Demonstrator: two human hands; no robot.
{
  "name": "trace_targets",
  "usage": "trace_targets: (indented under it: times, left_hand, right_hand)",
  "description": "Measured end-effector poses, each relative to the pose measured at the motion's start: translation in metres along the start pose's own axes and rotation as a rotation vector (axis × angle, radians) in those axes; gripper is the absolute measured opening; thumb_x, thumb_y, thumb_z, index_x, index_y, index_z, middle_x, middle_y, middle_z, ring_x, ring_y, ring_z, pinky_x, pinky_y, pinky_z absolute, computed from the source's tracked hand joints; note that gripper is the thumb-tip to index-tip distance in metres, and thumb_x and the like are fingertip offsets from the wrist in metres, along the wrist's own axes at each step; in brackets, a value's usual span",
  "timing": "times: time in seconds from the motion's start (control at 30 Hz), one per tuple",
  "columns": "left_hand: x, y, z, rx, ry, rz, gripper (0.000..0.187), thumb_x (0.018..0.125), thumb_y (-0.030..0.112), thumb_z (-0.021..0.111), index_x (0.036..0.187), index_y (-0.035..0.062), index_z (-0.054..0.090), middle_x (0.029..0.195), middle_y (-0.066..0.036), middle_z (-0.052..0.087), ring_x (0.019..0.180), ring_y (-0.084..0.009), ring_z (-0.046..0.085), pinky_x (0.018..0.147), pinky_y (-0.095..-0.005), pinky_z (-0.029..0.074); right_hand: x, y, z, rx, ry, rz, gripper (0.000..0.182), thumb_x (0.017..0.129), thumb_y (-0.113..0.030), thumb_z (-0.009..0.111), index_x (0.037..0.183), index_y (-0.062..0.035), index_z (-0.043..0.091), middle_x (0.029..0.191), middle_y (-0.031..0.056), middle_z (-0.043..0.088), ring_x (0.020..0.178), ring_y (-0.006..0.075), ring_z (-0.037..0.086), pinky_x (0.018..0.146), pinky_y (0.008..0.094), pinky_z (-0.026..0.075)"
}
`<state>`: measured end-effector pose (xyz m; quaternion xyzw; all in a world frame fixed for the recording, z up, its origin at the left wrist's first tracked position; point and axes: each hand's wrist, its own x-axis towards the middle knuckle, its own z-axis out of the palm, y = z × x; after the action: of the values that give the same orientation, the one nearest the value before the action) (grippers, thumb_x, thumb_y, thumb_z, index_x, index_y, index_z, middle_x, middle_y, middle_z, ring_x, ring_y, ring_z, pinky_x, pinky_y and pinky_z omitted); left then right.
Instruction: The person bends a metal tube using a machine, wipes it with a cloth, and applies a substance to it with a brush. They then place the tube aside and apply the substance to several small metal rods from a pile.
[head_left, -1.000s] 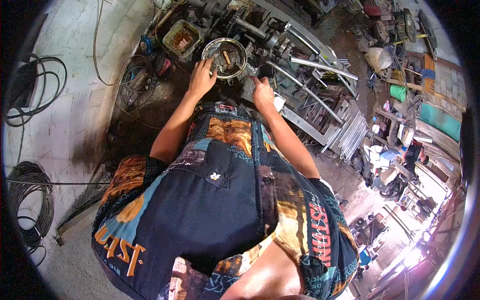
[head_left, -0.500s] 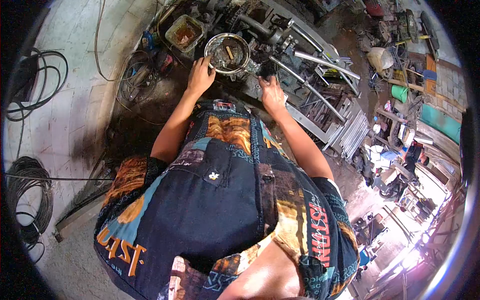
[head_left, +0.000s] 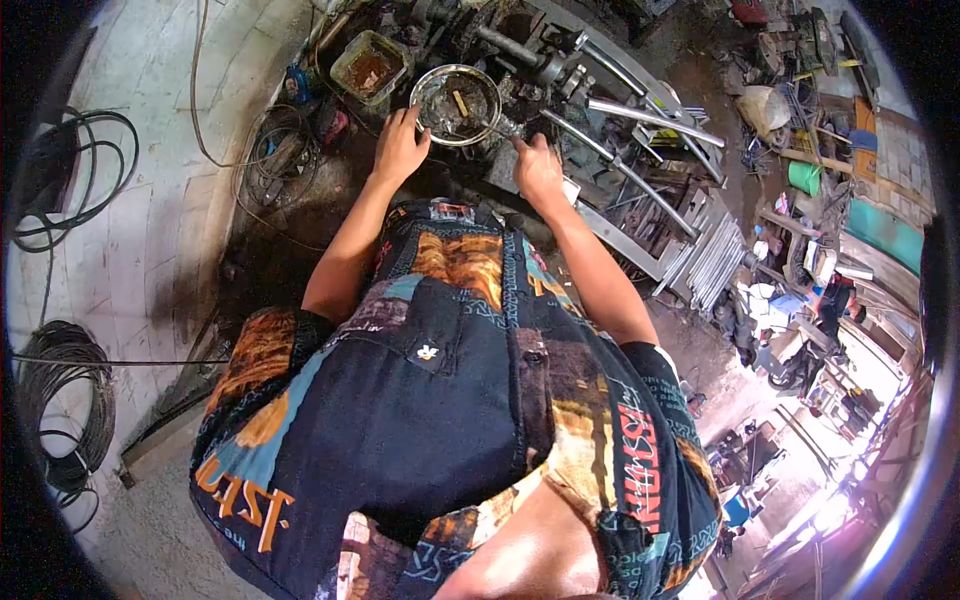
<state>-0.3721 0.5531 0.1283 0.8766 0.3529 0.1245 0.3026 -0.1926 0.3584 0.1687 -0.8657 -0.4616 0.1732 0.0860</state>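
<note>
A shiny round metal rim (head_left: 414, 102), like a shallow pan or ring, lies in front of me with a short yellowish stick (head_left: 461, 103) inside it. My left hand (head_left: 402, 152) grips the rim's near left edge, fingers outside and thumb close to the metal. On the other side, my right hand (head_left: 539, 172) is closed, with its index finger towards the rim. From its fingers a thin dark rod-like tool (head_left: 508, 134) seems to reach the rim's right edge; its exact kind is too small to make out.
Left of the rim stands a square plastic tub (head_left: 369, 68) with brownish contents. Metal shafts (head_left: 620, 112) and a machine frame are to the right, beside a stack of metal bars (head_left: 708, 262). Coiled cables (head_left: 65, 395) hang along the left wall.
My right hand has shifted slightly up and turned, its fingers drawn closer together around the thin tool. My left hand stays at the rim, which has hardly moved.
</note>
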Motion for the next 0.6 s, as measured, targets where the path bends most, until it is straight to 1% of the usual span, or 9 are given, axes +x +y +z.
trace_targets:
  times: [0.03, 0.07, 0.13, 0.23, 0.37, 0.47, 0.53, 0.57, 0.6]
  left_hand:
    - [0.002, 0.0, 0.001, 0.0, 0.0, 0.003, 0.05, 0.083, 0.015, 0.064, 0.129, 0.0004, 0.05, 0.116, -0.02, 0.056, 0.109, -0.0381, 0.052, 0.093, -0.0448, 0.045]
    - [0.001, -0.001, 0.001, 0.003, 0.0, 0.001, 0.05, 0.084, 0.015, 0.064, 0.129, 0.0002, 0.05, 0.116, -0.02, 0.056, 0.109, -0.0381, 0.052, 0.093, -0.0448, 0.045]
    - [0.0, -0.001, 0.003, 0.004, -0.001, 0.0, 0.05, 0.084, 0.015, 0.064, 0.129, 0.0, 0.05, 0.117, -0.02, 0.056, 0.11, -0.0381, 0.052, 0.093, -0.0448, 0.046]
    - [0.001, -0.001, 0.001, 0.011, -0.012, -0.001, 0.049, 0.084, 0.015, 0.064, 0.129, 0.0003, 0.05, 0.118, -0.019, 0.056, 0.11, -0.0381, 0.052, 0.094, -0.0446, 0.045]
    - [-0.004, -0.001, -0.001, 0.0, -0.03, -0.008, 0.049, 0.085, 0.015, 0.064, 0.129, 0.0007, 0.05, 0.118, -0.019, 0.056, 0.109, -0.0382, 0.052, 0.093, -0.045, 0.046]
    - [0.001, 0.008, -0.006, 0.013, -0.046, -0.017, 0.049, 0.085, 0.015, 0.064, 0.13, 0.0007, 0.049, 0.118, -0.019, 0.056, 0.109, -0.0383, 0.053, 0.093, -0.0452, 0.046]
    - [0.0, 0.007, -0.004, 0.029, -0.053, -0.02, 0.05, 0.085, 0.015, 0.064, 0.13, 0.0006, 0.049, 0.118, -0.019, 0.056, 0.109, -0.0383, 0.053, 0.093, -0.0451, 0.046]
    - [0.001, 0.01, -0.001, 0.026, -0.048, -0.018, 0.05, 0.084, 0.015, 0.064, 0.129, 0.0003, 0.05, 0.118, -0.019, 0.056, 0.11, -0.0383, 0.052, 0.094, -0.045, 0.046]
    - [0.003, 0.01, 0.003, 0.022, -0.044, -0.015, 0.049, 0.084, 0.016, 0.064, 0.129, 0.0, 0.05, 0.118, -0.019, 0.056, 0.11, -0.0384, 0.052, 0.095, -0.0448, 0.045]
  right_hand:
    - [-0.001, -0.002, 0.001, 0.043, 0.154, -0.069, 0.04, 0.081, -0.002, 0.049, 0.118, -0.0091, 0.062, 0.109, 0.025, 0.054, 0.092, 0.0416, 0.062, 0.076, 0.0488, 0.053]
    - [-0.002, -0.002, 0.001, 0.043, 0.153, -0.066, 0.04, 0.081, -0.002, 0.049, 0.118, -0.0091, 0.062, 0.109, 0.025, 0.054, 0.092, 0.0416, 0.062, 0.076, 0.0488, 0.053]
    - [-0.001, -0.002, 0.0, -0.034, -0.019, -0.011, 0.045, 0.08, -0.001, 0.049, 0.122, -0.0103, 0.06, 0.109, 0.025, 0.054, 0.089, 0.041, 0.063, 0.076, 0.049, 0.053]
    - [-0.001, -0.01, -0.004, 0.055, 0.029, 0.06, 0.046, 0.08, -0.001, 0.05, 0.123, -0.0106, 0.059, 0.111, 0.0235, 0.054, 0.089, 0.0411, 0.063, 0.077, 0.0492, 0.053]
    - [-0.005, -0.004, -0.001, 0.039, 0.034, 0.023, 0.045, 0.079, 0.0, 0.049, 0.121, -0.0106, 0.061, 0.109, 0.0225, 0.057, 0.087, 0.042, 0.064, 0.078, 0.0507, 0.052]
    - [0.006, 0.02, 0.016, 0.081, 0.005, 0.05, 0.039, 0.083, -0.003, 0.05, 0.119, -0.0114, 0.063, 0.102, 0.0218, 0.061, 0.086, 0.0421, 0.064, 0.075, 0.0481, 0.053]
    - [0.01, 0.026, 0.013, 0.604, -0.064, 0.223, 0.034, 0.088, -0.008, 0.05, 0.119, -0.0088, 0.062, 0.092, 0.0163, 0.064, 0.074, 0.0316, 0.065, 0.064, 0.0379, 0.051]
    - [0.006, 0.032, 0.011, 1.113, -0.155, 0.4, 0.028, 0.091, -0.012, 0.048, 0.115, -0.0053, 0.061, 0.08, 0.0065, 0.06, 0.057, 0.0164, 0.054, 0.05, 0.0276, 0.041]
    - [0.002, 0.033, 0.004, 1.113, -0.148, 0.403, 0.028, 0.091, -0.012, 0.048, 0.115, -0.0053, 0.061, 0.08, 0.0065, 0.06, 0.057, 0.0164, 0.054, 0.05, 0.0276, 0.041]
